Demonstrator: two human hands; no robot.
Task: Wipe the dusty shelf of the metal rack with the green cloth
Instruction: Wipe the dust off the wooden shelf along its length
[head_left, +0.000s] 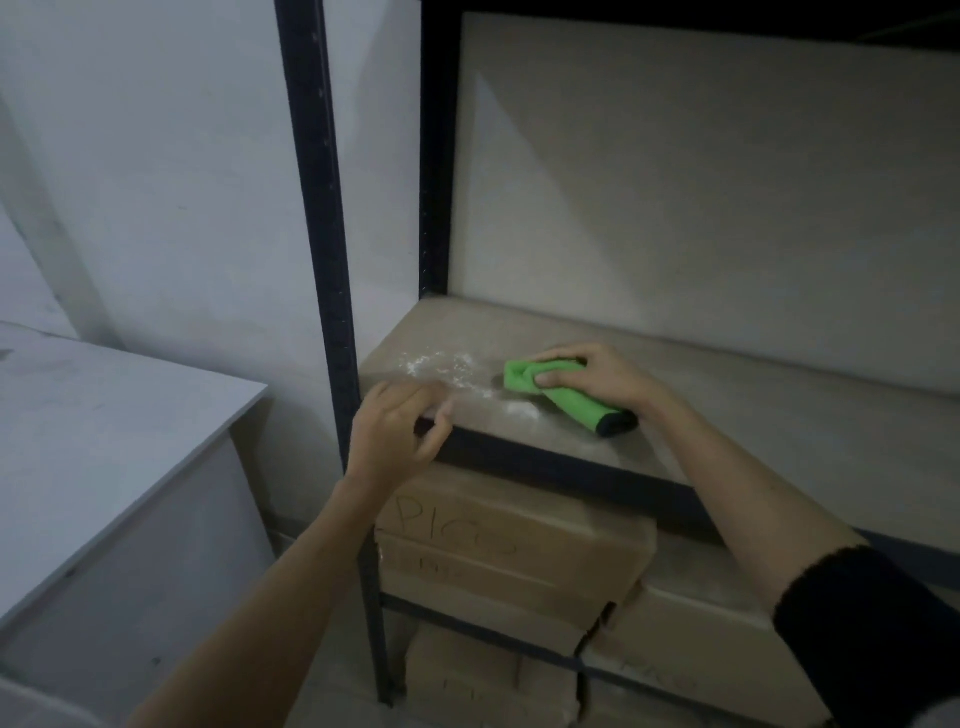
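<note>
On the matte beige board of the shelf (727, 415), a scatter of white powdery dust (447, 371) lies near the front left corner, with a smaller smear closer to the dark front rail; the metal rack (317, 208) is built of black uprights punched with rows of small slots, and a pale flat panel closes its back; the green cloth (566, 397) is a soft, fuzzy fabric folded into a thick elongated pad, with a dark end pointing toward the front edge; it lies on the board just right of the dust, its bunched left end almost touching the powder; the right hand (597, 376) lies over the cloth and holds it, fingers curled round its far side and thumb pressed on its near side; a black ribbed sleeve (872, 629) covers the right forearm; the left hand (397, 431) hovers at the front left corner of the shelf, well apart from the cloth, fingers loosely curled and holding nothing, blurred; below the shelf, plain brown cardboard boxes (519, 551) with handwritten lettering sit stacked on lower levels; to the left stands a smooth grey table (104, 426) against a bare white wall (156, 156).
</note>
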